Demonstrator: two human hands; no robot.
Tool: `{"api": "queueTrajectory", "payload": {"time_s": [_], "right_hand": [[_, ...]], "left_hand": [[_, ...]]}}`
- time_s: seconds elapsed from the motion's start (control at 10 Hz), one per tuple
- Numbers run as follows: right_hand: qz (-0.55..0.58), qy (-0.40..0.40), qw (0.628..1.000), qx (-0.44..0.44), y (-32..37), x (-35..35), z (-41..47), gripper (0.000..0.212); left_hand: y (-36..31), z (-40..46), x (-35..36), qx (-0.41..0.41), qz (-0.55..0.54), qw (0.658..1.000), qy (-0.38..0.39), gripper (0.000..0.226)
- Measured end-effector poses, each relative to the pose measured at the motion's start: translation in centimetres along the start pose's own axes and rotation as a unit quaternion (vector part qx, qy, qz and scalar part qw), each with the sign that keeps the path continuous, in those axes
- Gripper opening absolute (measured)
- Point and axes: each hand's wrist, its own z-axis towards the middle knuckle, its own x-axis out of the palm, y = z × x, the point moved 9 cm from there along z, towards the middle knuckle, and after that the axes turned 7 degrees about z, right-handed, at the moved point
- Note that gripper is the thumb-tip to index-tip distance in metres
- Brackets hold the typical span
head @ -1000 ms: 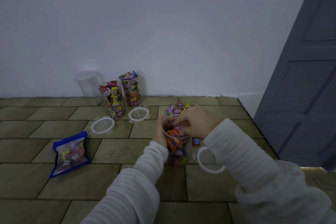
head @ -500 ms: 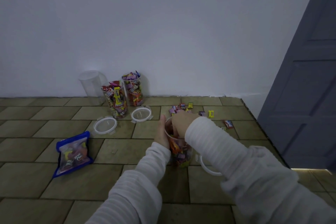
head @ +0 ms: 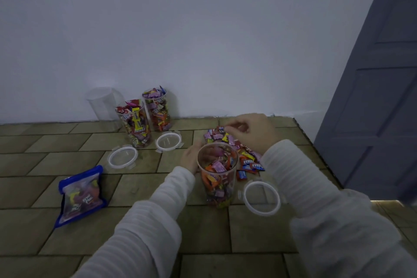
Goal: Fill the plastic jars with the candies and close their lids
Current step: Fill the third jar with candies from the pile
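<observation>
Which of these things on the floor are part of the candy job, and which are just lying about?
Part of the job:
near jar, steadied by the left hand
loose candies, under the right hand
two full jars
empty jar
three lids

Lying about:
blue pouch
grey door
</observation>
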Motion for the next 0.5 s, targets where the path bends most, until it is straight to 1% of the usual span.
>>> {"api": "queueTrajectory", "payload": {"time_s": [0.1, 0.2, 0.3, 0.4, 0.5], "right_hand": [[0.038, -0.031, 0.996, 0.069, -5.4, 0.5, -0.7, 0.016], [-0.074, 0.019, 0.985, 0.153, -11.2, 2.7, -1.5, 0.039], [-0.191, 0.041, 0.962, 0.192, -14.4, 3.0, -2.1, 0.062], [-0.243, 0.044, 0.945, 0.213, -16.6, 2.5, -2.0, 0.072], [-0.288, 0.088, 0.925, 0.233, -18.5, 2.9, -1.6, 0.087]], "left_hand": [[0.0, 1.3, 0.3, 0.039, 0.113, 0.992, 0.029, 0.006], [0.2, 1.4, 2.0, 0.02, 0.211, 0.972, 0.104, 0.007], [0.0, 2.3, 3.9, 0.022, 0.274, 0.95, 0.148, 0.024], [-0.1, 3.1, 6.2, 0.142, 0.465, 0.85, 0.204, 0.045], [1.6, 4.0, 7.6, 0.169, 0.513, 0.802, 0.253, 0.06]]}}
